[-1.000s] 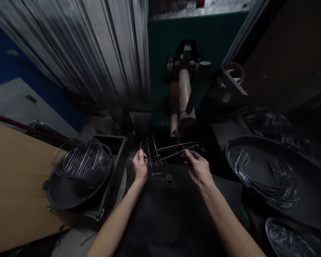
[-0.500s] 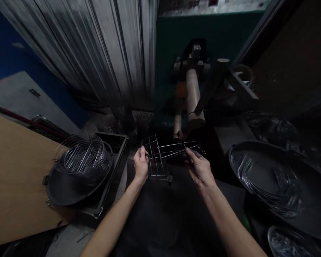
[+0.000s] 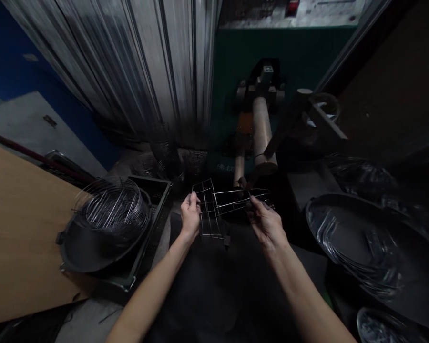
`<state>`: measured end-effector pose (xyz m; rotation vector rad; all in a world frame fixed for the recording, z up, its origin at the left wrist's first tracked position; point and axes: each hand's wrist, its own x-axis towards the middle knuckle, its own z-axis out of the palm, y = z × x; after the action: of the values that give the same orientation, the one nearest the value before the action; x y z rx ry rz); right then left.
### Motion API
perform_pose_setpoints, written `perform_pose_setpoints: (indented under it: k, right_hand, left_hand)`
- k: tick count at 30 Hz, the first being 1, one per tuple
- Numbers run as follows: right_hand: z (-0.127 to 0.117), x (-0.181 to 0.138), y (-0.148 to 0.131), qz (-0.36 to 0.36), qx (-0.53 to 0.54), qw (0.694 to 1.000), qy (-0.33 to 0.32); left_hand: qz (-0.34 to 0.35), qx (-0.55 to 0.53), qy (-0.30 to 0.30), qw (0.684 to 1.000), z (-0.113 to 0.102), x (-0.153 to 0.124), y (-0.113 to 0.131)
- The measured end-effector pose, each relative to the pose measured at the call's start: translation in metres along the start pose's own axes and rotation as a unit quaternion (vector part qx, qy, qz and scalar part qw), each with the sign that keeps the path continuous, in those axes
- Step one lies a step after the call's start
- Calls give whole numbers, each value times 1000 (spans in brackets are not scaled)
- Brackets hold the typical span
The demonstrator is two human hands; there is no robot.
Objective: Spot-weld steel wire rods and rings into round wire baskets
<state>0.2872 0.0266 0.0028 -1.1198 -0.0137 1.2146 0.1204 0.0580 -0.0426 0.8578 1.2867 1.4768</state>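
Hands were apart, each closed in a pinch: left hand (image 3: 190, 213) on the left edge of a wire grid (image 3: 207, 210), right hand (image 3: 267, 223) on long wire rods (image 3: 233, 203) running right from it; couldn't tell if grid and rods were joined. Wirework sat between the hands, just in front of a thick metal cylinder (image 3: 262, 126). Beyond, the green machine panel (image 3: 229, 95) carried pale characters, first one apparently 佛, rest too dark to read.

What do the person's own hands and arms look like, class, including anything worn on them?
The left hand and right hand are bare, with no gloves. The left forearm and right forearm show no sleeves, and both taper toward the wrists. No watch or bracelet shows; the light is too dim to judge small markings.
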Motion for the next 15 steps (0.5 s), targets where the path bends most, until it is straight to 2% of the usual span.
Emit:
perform_pose_setpoints:
  k: [7, 10, 15]
  right_hand:
    - [5, -2, -4, 7, -16, 1000, -14]
    - [-5, -4, -5, 12, -14, 1000, -18]
    - [-28, -5, -5, 1, -14, 1000, 10]
  left_hand:
    - [-30, -20, -10, 999, 2, 2, 6]
    - [-42, -44, 0, 998, 3, 2, 5]
    - [-28, -62, 12, 998, 5, 10, 4]
